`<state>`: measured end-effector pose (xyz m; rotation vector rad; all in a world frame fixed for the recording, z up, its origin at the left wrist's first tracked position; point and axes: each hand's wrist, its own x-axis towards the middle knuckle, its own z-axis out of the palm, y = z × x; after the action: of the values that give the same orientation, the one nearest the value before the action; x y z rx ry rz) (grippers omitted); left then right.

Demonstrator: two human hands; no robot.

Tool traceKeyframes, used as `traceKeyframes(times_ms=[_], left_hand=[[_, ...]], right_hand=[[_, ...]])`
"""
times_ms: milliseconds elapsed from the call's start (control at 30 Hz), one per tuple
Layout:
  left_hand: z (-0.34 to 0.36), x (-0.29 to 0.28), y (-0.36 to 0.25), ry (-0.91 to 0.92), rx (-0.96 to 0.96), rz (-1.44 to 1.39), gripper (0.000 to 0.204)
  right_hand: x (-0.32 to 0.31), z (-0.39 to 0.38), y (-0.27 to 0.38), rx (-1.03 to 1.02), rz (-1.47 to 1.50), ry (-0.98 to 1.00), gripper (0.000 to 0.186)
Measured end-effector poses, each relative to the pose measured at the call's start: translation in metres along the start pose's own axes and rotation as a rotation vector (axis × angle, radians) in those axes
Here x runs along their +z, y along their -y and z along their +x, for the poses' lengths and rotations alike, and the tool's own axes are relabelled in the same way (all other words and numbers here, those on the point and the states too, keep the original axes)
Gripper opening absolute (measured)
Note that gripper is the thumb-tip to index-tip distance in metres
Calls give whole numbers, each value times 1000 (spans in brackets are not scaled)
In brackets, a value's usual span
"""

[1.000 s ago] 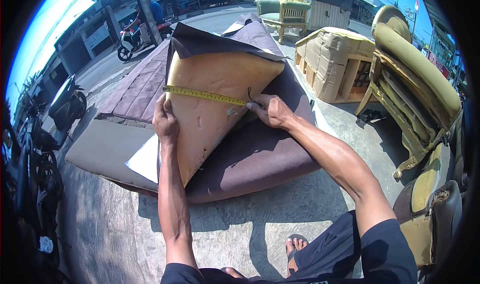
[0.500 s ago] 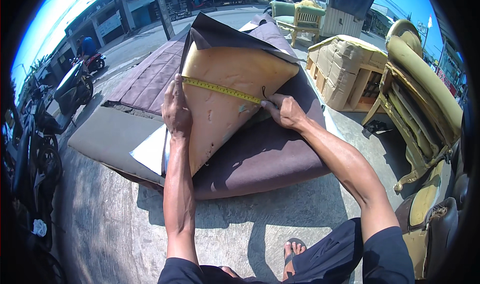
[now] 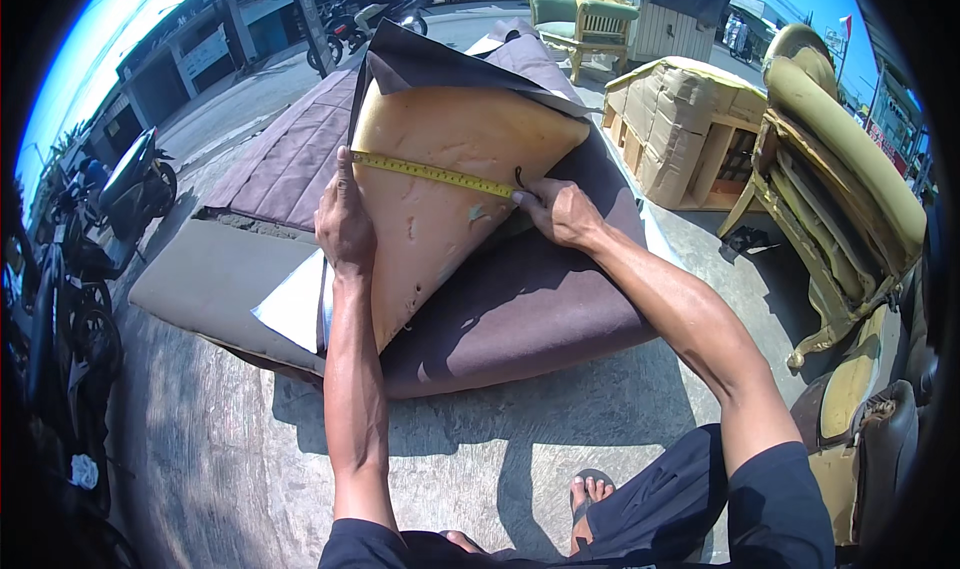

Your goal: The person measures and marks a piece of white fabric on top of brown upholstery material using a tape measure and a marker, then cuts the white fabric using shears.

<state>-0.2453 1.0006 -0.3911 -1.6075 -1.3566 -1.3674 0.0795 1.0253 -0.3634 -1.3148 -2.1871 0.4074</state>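
A yellow tape measure point(image 3: 435, 175) stretches across a wedge-shaped block of tan foam point(image 3: 400, 234), which has small gouges in its surface. At the foam's left edge, my left hand point(image 3: 346, 224) pinches one end of the tape. My right hand point(image 3: 562, 213) is closed on the other end, near the foam's slanting right edge; the tape's case does not show. A small dark loop point(image 3: 518, 177) stands just above the right fingers. Dark sheet material point(image 3: 440, 67) is folded over the foam's top. Beneath lies a large purple-brown cushioned piece point(image 3: 520, 314).
A grey padded panel point(image 3: 225, 284) and a white sheet point(image 3: 290, 304) lie at the left. On the right are a wooden-framed furniture piece point(image 3: 670, 129) and a stripped chair point(image 3: 840, 199). Parked motorbikes point(image 3: 75, 299) line the left side. A carved bench point(image 3: 585, 29) stands behind.
Both hands keep hold of the tape across the foam, with little movement. The view has shifted slightly. A motorbike with a rider has come into sight on the road behind.
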Motion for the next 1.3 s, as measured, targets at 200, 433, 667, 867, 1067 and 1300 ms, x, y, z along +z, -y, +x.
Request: traceKeyframes(times_ms=[200, 433, 667, 867, 1067, 1300], left_hand=[[-3, -1, 2, 31, -9, 37, 71], [-3, -10, -16, -16, 72, 48, 68], [-15, -26, -50, -136, 230, 78, 60], [-23, -32, -61, -112, 315, 94, 56], [-30, -31, -65, -91, 368, 62, 47], [-44, -51, -80, -62, 383, -76, 67]], right_hand=[[1, 0, 1, -3, -11, -1, 39], [-1, 5, -2, 126, -49, 63, 40], [1, 4, -17, 153, -29, 92, 39], [10, -4, -32, 120, -18, 53, 37], [13, -15, -40, 119, -7, 48, 33], [-7, -29, -16, -7, -304, -67, 27]])
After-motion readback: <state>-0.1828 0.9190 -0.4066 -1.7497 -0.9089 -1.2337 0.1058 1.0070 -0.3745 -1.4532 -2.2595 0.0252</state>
